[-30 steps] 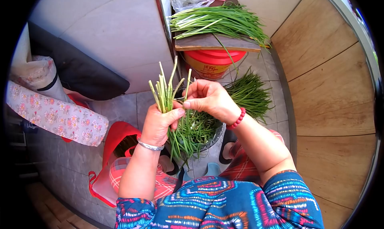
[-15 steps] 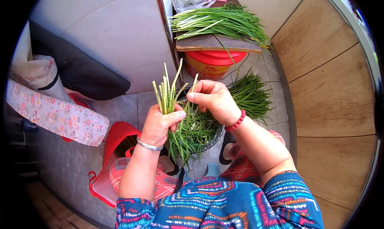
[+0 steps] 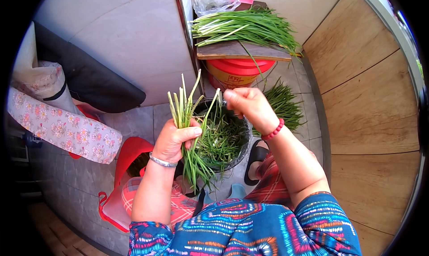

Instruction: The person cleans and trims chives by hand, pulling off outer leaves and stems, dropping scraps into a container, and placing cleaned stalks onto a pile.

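My left hand (image 3: 174,140) is wrapped round a bunch of green stalks (image 3: 181,106), pale ends up, leaves hanging below. One stalk leans away to the right of the bunch, its tip near the fingers of my right hand (image 3: 250,105). Those fingers are pressed together over the far rim of a dark lined bucket (image 3: 246,144); a thin, pale scrap seems to be at them, too small to make out. Loose green leaves and trimmings (image 3: 219,144) lie in the bucket.
A large pile of green stalks (image 3: 246,26) lies on a wooden board (image 3: 241,50) above a red bucket (image 3: 234,70). Another bunch (image 3: 283,106) rests on the floor at right. A red bag (image 3: 129,155) and floral roll (image 3: 67,126) are at left.
My right hand has moved right, away from the bunch, and its fingers have curled in. My left hand has shifted slightly down and left with the stalks, and more of the bucket shows.
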